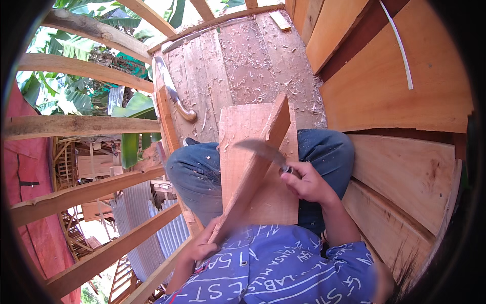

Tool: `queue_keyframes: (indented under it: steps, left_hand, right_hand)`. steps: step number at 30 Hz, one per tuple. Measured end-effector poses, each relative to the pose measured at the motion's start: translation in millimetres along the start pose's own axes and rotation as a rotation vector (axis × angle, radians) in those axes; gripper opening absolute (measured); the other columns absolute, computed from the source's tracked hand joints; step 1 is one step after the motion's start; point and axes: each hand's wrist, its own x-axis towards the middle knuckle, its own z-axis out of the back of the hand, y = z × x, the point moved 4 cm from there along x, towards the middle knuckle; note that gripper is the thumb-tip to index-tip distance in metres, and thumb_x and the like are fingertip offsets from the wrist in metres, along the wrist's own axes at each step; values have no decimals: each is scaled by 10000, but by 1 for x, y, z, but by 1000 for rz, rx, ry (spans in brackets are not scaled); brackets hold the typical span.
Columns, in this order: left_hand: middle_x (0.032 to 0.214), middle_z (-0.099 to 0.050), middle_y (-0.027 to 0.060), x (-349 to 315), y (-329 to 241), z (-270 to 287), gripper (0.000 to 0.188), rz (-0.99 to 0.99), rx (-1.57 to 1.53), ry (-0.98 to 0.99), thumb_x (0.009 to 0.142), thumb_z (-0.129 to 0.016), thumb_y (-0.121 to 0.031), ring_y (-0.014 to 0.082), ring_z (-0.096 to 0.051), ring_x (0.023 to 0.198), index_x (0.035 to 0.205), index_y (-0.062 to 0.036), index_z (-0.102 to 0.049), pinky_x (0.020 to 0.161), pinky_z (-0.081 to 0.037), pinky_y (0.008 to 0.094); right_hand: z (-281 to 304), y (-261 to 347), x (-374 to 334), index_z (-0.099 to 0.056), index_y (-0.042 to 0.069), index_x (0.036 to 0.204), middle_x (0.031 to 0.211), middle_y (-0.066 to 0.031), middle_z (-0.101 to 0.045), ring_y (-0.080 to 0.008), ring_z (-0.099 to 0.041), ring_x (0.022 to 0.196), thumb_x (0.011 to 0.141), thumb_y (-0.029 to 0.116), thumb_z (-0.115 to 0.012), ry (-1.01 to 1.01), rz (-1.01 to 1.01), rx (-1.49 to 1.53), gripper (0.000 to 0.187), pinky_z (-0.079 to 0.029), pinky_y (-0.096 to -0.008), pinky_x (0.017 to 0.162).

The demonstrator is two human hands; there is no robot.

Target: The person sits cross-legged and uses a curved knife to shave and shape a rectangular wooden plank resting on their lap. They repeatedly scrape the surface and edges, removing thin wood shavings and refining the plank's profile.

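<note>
Shaving a wood strip with a curved knife, right over the lap

The long wood strip runs diagonally through the middle of the frame, lying across a flat board propped on the knees. The left hand, lower centre, is closed around the strip's near end. The right hand, just right of centre, is fisted tight on the handle of the curved blade, whose edge sits on the strip. My worry: the blade is blurred, so it looks mid-stroke, and a slip off the narrow edge could send it into a jeans leg or toward the left-hand fingers. Another knife lies on the shavings-covered plank floor, upper centre-left.
</note>
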Motion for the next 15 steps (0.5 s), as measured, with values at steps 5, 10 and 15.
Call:
queue_keyframes:
  steps: [5,10,15]
  left_hand:
    - [1414,-398,136,2,-6,-5,856,-21,-4,-18,683,-567,-82,237,-336,1350,1481,-12,-265,1123,-220,337]
    - [1414,-404,132,3,-4,-2,868,-34,4,-17,671,-580,-82,227,-334,1351,1479,-11,-271,1123,-217,331]
    - [1412,-406,133,3,-4,-2,882,-4,-40,-24,659,-584,-80,226,-336,1352,1479,-7,-269,1123,-218,328]
  right_hand:
    - [40,-3,6,-656,-10,923,627,61,-487,-11,-398,597,906,178,-669,-117,90,-23,189,-326,-233,512]
    - [12,-9,4,-654,-13,951,636,0,-549,-35,-465,597,888,173,-696,-305,152,-143,201,-391,-250,532]
    - [0,-3,3,-645,-7,980,668,-75,-596,-63,-533,620,855,175,-736,-497,310,-376,239,-453,-271,573]
